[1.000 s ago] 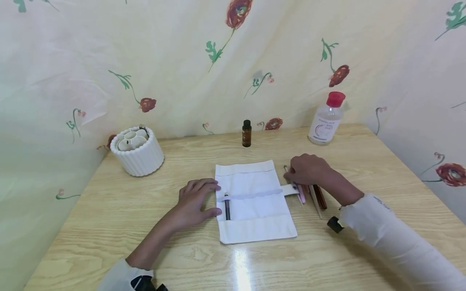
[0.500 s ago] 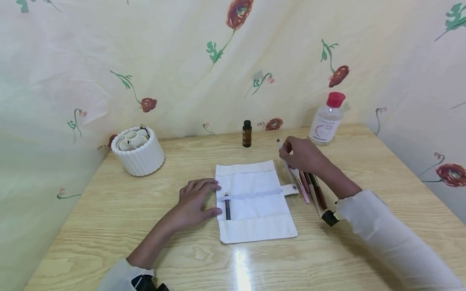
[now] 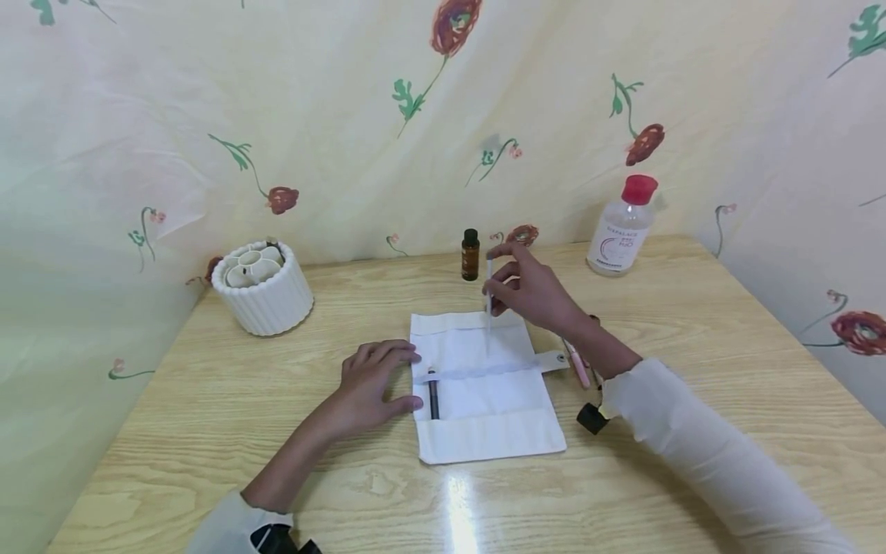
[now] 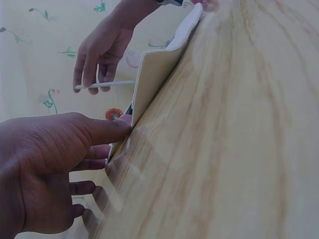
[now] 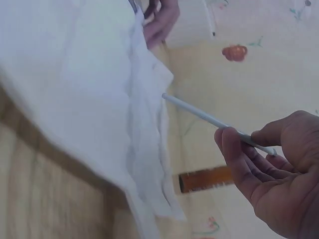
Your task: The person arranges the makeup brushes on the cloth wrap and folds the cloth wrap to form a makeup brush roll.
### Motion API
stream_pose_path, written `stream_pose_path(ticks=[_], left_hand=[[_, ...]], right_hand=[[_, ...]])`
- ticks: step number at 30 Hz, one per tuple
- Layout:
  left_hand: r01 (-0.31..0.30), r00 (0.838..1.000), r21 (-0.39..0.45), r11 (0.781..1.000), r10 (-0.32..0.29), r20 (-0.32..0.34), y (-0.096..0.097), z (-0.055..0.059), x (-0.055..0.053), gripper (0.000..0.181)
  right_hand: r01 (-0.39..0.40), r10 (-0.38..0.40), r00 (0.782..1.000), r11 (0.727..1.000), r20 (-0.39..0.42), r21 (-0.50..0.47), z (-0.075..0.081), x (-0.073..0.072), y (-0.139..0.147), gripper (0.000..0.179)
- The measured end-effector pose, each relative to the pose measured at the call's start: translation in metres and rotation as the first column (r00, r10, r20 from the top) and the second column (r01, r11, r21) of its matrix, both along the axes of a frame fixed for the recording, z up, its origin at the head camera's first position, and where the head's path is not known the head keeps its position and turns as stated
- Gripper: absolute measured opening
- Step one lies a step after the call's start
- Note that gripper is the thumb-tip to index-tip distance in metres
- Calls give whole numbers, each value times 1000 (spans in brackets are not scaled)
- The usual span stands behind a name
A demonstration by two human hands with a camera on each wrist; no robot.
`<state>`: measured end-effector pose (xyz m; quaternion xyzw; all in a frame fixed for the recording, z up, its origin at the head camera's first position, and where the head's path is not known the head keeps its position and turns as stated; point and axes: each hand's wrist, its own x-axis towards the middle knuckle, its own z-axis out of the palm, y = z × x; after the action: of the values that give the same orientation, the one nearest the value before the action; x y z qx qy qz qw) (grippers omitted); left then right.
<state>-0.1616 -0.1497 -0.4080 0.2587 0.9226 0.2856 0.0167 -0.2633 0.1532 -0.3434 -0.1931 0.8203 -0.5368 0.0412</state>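
Observation:
A white fabric roll-up case (image 3: 487, 435) lies unrolled on the table, with a dark pen (image 3: 433, 398) slotted under its left band. My left hand (image 3: 370, 388) rests at the case's left edge, fingers and thumb spread and touching it; the left wrist view shows the thumb (image 4: 112, 130) right at the edge. Above the case's upper part, my right hand (image 3: 526, 291) pinches a slim white pencil-like stick (image 3: 488, 335) between thumb and fingertips. It points down toward the middle band. In the right wrist view the stick (image 5: 199, 113) slants toward the white cloth.
Several pens, a pink one (image 3: 578, 365) among them, lie right of the case, partly hidden under my right forearm. A small brown bottle (image 3: 470, 258) and a red-capped clear bottle (image 3: 618, 235) stand at the back. A ribbed white holder (image 3: 266, 296) stands at left.
My right hand has lifted the white stick from the pens at right and carried it left over the case, turning it upright. The left hand has stayed in place.

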Motion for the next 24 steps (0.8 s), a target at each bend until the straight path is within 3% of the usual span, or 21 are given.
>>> stream_pose_path(ticks=[6,11,16,24], left_hand=[[-9,1000,-5,1000,9,-9,0,0,-1,60],[-14,1000,-10,1000,14,-9,0,1,-1,60],[-17,1000,-16,1000,17,-11,0,1,-1,59],[-14,1000,-15,1000,14,-15,0,1,-1,59]], right_hand=[[-38,39,999,999,33,-37,-13,3,-23,50],[-56,56,997,998,57,-10,-21,7,-34,49],[-98,89,990,992,112,77,-25,10,-38,49],[-210,172,967,955,187,211,-31,15,-36,41]])
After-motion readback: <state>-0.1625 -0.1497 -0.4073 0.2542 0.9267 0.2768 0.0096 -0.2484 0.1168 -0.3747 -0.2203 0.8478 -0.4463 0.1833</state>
